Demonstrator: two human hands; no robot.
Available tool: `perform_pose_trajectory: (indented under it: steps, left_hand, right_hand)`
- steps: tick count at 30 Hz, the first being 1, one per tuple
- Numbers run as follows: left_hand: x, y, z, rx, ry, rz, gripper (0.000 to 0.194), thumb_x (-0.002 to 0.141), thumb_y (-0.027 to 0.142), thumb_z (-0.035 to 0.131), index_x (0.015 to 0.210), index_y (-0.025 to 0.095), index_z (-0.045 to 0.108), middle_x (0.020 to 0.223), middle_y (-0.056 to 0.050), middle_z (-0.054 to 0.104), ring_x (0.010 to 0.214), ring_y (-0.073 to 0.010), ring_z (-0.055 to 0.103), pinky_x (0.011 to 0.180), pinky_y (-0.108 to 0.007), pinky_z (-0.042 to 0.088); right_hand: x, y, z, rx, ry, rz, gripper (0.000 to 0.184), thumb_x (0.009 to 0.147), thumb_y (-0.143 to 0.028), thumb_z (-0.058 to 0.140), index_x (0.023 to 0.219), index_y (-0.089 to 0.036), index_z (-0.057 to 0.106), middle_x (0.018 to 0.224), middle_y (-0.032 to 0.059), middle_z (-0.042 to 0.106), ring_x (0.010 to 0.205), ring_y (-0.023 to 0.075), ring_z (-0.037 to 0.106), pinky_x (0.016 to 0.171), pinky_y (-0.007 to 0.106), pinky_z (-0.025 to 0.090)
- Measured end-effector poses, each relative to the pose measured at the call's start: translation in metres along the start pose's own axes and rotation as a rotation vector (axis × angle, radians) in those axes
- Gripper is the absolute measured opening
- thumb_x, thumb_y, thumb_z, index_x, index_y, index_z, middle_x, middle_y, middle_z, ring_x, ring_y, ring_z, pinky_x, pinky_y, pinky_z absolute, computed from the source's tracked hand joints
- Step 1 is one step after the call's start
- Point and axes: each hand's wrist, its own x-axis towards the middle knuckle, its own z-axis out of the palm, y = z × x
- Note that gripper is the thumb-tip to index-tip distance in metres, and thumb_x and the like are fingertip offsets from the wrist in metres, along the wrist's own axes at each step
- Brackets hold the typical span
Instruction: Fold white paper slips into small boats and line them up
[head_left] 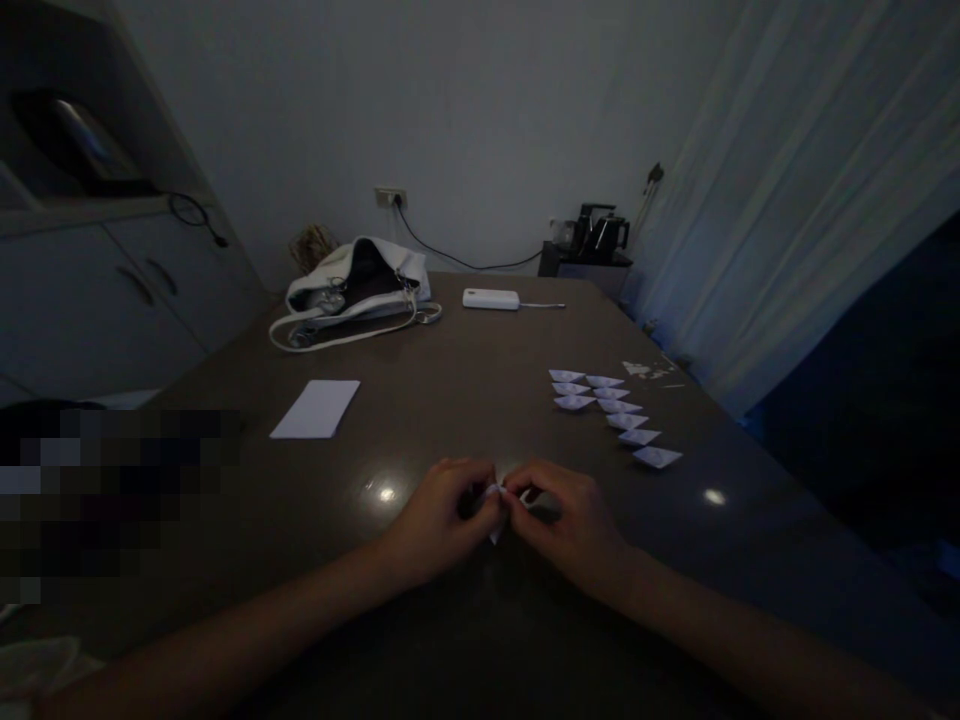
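Note:
Near the front middle of the table, my left hand (451, 512) and my right hand (564, 515) meet fingertip to fingertip. Both pinch a small piece of folded white paper (495, 535), mostly hidden by the fingers; a pointed tip hangs below them. To the right of my right hand stand several small folded paper boats (658, 457), in two uneven rows running away from me. A stack of white paper sheets (315, 409) lies flat on the table to the left, beyond my left hand.
A white handbag (416, 268) sits open at the table's back left. A white power bank (490, 299) with a short cable lies at the back middle. Paper scraps (637, 370) are near the right edge of the dark table (465, 390). Kettles (609, 235) stand beyond the table.

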Motion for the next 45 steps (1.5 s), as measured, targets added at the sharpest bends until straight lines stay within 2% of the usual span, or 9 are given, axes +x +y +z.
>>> perform_pose_trajectory:
  steps: [5, 13, 17, 24, 34, 36, 39, 42, 45]
  left_hand:
    - [0.001, 0.001, -0.004, -0.006, 0.029, -0.014, 0.013, 0.084, 0.026, 0.052, 0.081, 0.017, 0.061, 0.072, -0.001, 0.060, 0.069, -0.0156, 0.054, 0.066, -0.026, 0.037]
    - [0.001, 0.001, -0.002, -0.019, 0.104, -0.030, 0.011, 0.079, 0.021, 0.053, 0.070, 0.017, 0.055, 0.070, -0.001, 0.059, 0.072, -0.0176, 0.054, 0.069, -0.030, 0.038]
    - [0.003, -0.002, -0.006, -0.225, 0.058, -0.087, 0.017, 0.084, 0.027, 0.050, 0.072, 0.016, 0.057, 0.072, -0.001, 0.058, 0.071, -0.0164, 0.054, 0.065, -0.027, 0.039]
    - [0.006, -0.007, -0.010, -0.558, -0.100, -0.195, 0.024, 0.087, 0.037, 0.051, 0.078, 0.015, 0.057, 0.071, 0.000, 0.056, 0.069, -0.0142, 0.053, 0.063, -0.025, 0.040]
    - [0.008, -0.013, -0.011, -0.425, -0.076, -0.118, 0.023, 0.085, 0.038, 0.057, 0.083, 0.016, 0.062, 0.076, -0.001, 0.059, 0.072, -0.0141, 0.054, 0.065, -0.023, 0.042]
    - [0.008, -0.014, -0.012, -0.382, -0.030, -0.073, 0.019, 0.085, 0.035, 0.058, 0.082, 0.016, 0.063, 0.078, -0.002, 0.061, 0.077, -0.0153, 0.056, 0.069, -0.025, 0.043]
    - [0.008, -0.014, -0.012, -0.330, 0.028, -0.042, 0.017, 0.086, 0.031, 0.057, 0.081, 0.016, 0.063, 0.079, -0.003, 0.063, 0.077, -0.0156, 0.058, 0.070, -0.026, 0.044]
    - [0.007, -0.013, -0.012, -0.271, 0.042, -0.018, 0.015, 0.086, 0.028, 0.057, 0.081, 0.016, 0.063, 0.077, -0.002, 0.063, 0.074, -0.0150, 0.057, 0.069, -0.026, 0.043]
    - [0.007, -0.013, -0.011, -0.247, 0.036, -0.014, 0.015, 0.086, 0.028, 0.057, 0.081, 0.016, 0.064, 0.075, -0.002, 0.064, 0.072, -0.0146, 0.057, 0.067, -0.025, 0.042]
  right_hand:
    - [0.002, -0.001, -0.002, 0.006, 0.055, -0.009, 0.005, 0.083, -0.016, 0.056, 0.081, -0.019, 0.061, 0.087, 0.0041, 0.064, 0.079, 0.0146, 0.061, 0.070, 0.026, 0.048]
    - [0.002, -0.002, 0.003, 0.089, 0.030, 0.025, 0.004, 0.084, -0.019, 0.056, 0.083, -0.020, 0.060, 0.085, 0.0032, 0.064, 0.079, 0.0153, 0.061, 0.072, 0.028, 0.048]
    - [0.006, 0.002, 0.000, 0.183, -0.017, 0.174, 0.011, 0.087, -0.028, 0.057, 0.092, -0.019, 0.061, 0.083, 0.0027, 0.065, 0.076, 0.0141, 0.061, 0.067, 0.025, 0.048]
    - [0.008, 0.010, -0.004, 0.344, -0.146, 0.363, 0.029, 0.085, -0.042, 0.057, 0.074, -0.016, 0.063, 0.062, -0.0014, 0.056, 0.052, 0.0090, 0.050, 0.047, 0.019, 0.040]
    - [0.008, 0.012, -0.006, 0.312, -0.070, 0.237, 0.021, 0.081, -0.034, 0.063, 0.070, -0.016, 0.061, 0.084, 0.0045, 0.062, 0.073, 0.0135, 0.060, 0.062, 0.024, 0.050]
    - [0.007, 0.013, -0.005, 0.363, -0.037, 0.287, 0.017, 0.078, -0.034, 0.067, 0.081, -0.018, 0.063, 0.100, 0.0069, 0.063, 0.080, 0.0151, 0.063, 0.067, 0.027, 0.053]
    - [0.008, 0.018, -0.003, 0.510, -0.042, 0.495, 0.039, 0.072, -0.033, 0.073, 0.106, -0.020, 0.058, 0.114, 0.0101, 0.062, 0.080, 0.0165, 0.067, 0.069, 0.032, 0.056]
    - [0.009, 0.024, -0.001, 0.652, -0.104, 0.621, 0.051, 0.071, -0.034, 0.074, 0.116, -0.021, 0.054, 0.098, 0.0081, 0.069, 0.080, 0.0186, 0.069, 0.074, 0.036, 0.057]
    - [0.009, 0.026, 0.000, 0.727, -0.168, 0.597, 0.046, 0.073, -0.038, 0.072, 0.113, -0.020, 0.059, 0.085, 0.0044, 0.071, 0.078, 0.0182, 0.069, 0.074, 0.036, 0.057]
